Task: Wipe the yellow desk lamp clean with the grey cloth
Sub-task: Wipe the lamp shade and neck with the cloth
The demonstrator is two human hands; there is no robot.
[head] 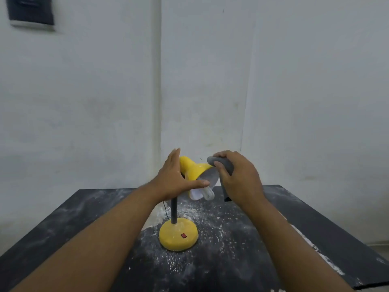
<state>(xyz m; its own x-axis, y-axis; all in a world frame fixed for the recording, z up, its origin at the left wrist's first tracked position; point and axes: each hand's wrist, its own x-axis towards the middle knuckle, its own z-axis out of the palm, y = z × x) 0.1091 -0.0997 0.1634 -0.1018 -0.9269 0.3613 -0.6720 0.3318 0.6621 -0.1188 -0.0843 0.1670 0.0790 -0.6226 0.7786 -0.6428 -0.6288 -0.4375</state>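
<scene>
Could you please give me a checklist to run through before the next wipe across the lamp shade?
1. The grey cloth is in hand: ok, the right hand curls its fingers round it.
2. The cloth is at the yellow shade: ok, it sits at the upper rim.
3. The shade is steadied: ok, the left hand lies against its back, fingers straight.
4. The base is flat on the table: ok.
5. The bulb is unlit: ok, no glow shows.
6. The base is clean: not ok, white powder lies on and around it.
</scene>
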